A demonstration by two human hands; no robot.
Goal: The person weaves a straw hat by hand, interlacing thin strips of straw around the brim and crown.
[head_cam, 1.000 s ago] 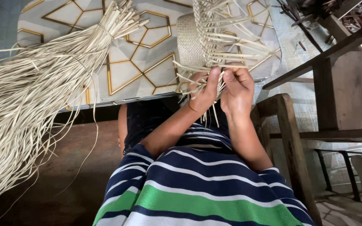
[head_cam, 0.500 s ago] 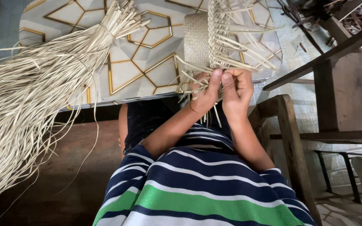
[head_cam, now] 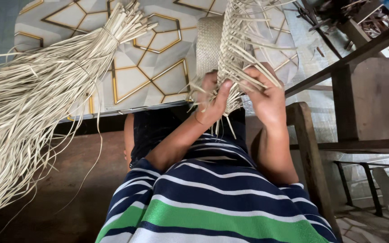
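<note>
A half-woven piece of pale straw [head_cam: 210,47], tube-like with many loose strip ends sticking out, is held in front of me. My left hand [head_cam: 212,101] grips its lower edge, fingers pinching the woven strips. My right hand [head_cam: 264,96] holds the right side, fingers closed on several loose strips. Both forearms rise from my striped shirt [head_cam: 212,202] in blue, white and green.
A large tied bundle of pale straw strips [head_cam: 37,103] lies at the left, fanning toward me. A sheet with gold geometric lines [head_cam: 154,54] covers the surface ahead. A dark wooden chair frame [head_cam: 311,148] and bench [head_cam: 374,94] stand at the right.
The woven piece has turned and tilted a little, and both hands have shifted their grip on its lower strips. The bundle at the left has not moved.
</note>
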